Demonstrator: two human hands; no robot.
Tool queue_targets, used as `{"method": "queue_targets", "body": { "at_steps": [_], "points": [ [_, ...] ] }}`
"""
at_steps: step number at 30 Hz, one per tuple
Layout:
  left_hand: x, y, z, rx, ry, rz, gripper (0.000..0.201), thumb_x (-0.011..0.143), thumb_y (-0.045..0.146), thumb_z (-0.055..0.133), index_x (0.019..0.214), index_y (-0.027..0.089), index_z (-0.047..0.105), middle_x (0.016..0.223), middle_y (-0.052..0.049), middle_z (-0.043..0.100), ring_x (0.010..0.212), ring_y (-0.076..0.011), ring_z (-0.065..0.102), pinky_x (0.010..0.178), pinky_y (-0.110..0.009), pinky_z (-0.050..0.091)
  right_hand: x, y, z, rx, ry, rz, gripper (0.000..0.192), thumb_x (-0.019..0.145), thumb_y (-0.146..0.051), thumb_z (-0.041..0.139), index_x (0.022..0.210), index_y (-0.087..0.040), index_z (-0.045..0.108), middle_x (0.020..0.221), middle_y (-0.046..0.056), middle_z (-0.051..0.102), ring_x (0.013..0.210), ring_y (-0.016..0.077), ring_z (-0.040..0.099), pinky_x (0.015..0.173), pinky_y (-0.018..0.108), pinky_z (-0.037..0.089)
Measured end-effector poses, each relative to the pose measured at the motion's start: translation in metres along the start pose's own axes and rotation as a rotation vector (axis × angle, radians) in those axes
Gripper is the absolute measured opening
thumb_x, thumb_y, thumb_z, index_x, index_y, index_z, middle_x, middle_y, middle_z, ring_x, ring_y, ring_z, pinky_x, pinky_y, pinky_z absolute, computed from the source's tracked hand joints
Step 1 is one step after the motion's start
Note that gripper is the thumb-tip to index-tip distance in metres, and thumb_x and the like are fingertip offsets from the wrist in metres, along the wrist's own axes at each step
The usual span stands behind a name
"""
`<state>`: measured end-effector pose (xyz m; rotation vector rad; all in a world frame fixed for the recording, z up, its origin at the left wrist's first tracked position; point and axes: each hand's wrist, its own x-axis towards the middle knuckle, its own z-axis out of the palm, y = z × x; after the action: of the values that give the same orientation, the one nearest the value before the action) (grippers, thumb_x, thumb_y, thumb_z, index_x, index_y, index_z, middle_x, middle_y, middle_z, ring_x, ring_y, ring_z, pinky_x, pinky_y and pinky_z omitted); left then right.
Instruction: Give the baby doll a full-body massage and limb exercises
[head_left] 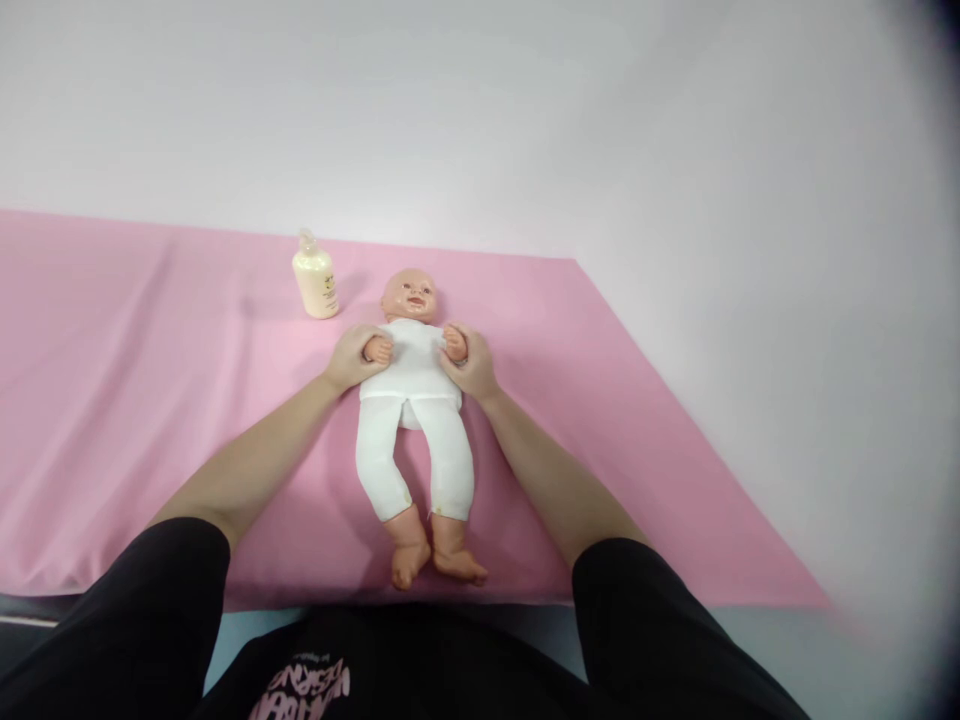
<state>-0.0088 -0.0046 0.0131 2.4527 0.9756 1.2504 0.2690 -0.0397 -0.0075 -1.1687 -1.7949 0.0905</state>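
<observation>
Both hands (bare) on doll [413,400]

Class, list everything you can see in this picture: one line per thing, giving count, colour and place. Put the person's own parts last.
Doll: one, white clothes, lying face up in the middle of the cloth, feet toward the person.
Bottle: one, cream, upright on the cloth, left of the doll's head.
Cloth: one, pink, spread over the surface.
Wall: white, behind the cloth.
Sleeves: two, black, at the bottom edge.
Left hand: one, holding the doll's arm on the bottle side.
Right hand: one, holding the doll's other arm.
</observation>
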Motion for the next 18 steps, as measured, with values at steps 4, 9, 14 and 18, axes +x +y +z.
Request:
{"method": "queue_targets", "body": {
  "at_steps": [4, 9, 14, 18],
  "points": [
    [0.000, 0.000, -0.002, -0.017, 0.006, 0.073, 0.028, 0.082, 0.044, 0.068, 0.099, 0.022, 0.070, 0.099, -0.008, 0.075, 0.095, -0.0283, 0.070, 0.094, -0.046, 0.056, -0.001, -0.003, -0.007, -0.016, -0.060, -0.068, 0.048, 0.093, -0.054, 0.055, 0.129, -0.024, 0.063, 0.119, 0.012, 0.075, 0.113, 0.0326, 0.069, 0.108, 0.053, 0.054],
    [0.000, -0.005, 0.004, 0.003, 0.039, -0.041, 0.045, 0.088, 0.050, 0.065, 0.120, 0.017, 0.066, 0.115, -0.013, 0.074, 0.109, -0.0320, 0.070, 0.104, -0.050, 0.054, 0.001, 0.002, -0.003, -0.002, -0.072, -0.070, 0.067, 0.099, -0.055, 0.044, 0.155, -0.019, 0.040, 0.147, 0.017, 0.061, 0.138, 0.0332, 0.057, 0.121, 0.054, 0.044],
    [0.002, -0.021, 0.013, -0.040, 0.134, -0.150, 0.079, 0.102, 0.059, 0.050, 0.161, 0.012, 0.029, 0.160, -0.025, 0.046, 0.153, -0.0365, 0.043, 0.127, -0.055, 0.034, 0.004, 0.022, 0.012, -0.039, -0.042, 0.089, 0.079, 0.105, -0.052, 0.027, 0.167, -0.011, 0.000, 0.171, 0.021, 0.029, 0.162, 0.0298, 0.027, 0.133, 0.056, 0.027],
    [0.001, -0.037, 0.017, -0.062, 0.131, -0.189, 0.085, 0.104, 0.062, 0.042, 0.167, 0.012, 0.016, 0.172, -0.025, 0.024, 0.162, -0.0374, 0.022, 0.132, -0.057, 0.022, 0.004, 0.035, 0.017, -0.039, -0.050, 0.164, 0.075, 0.106, -0.049, 0.021, 0.168, -0.013, 0.000, 0.175, 0.018, 0.018, 0.165, 0.0292, 0.018, 0.133, 0.058, 0.025]
  ]
}}
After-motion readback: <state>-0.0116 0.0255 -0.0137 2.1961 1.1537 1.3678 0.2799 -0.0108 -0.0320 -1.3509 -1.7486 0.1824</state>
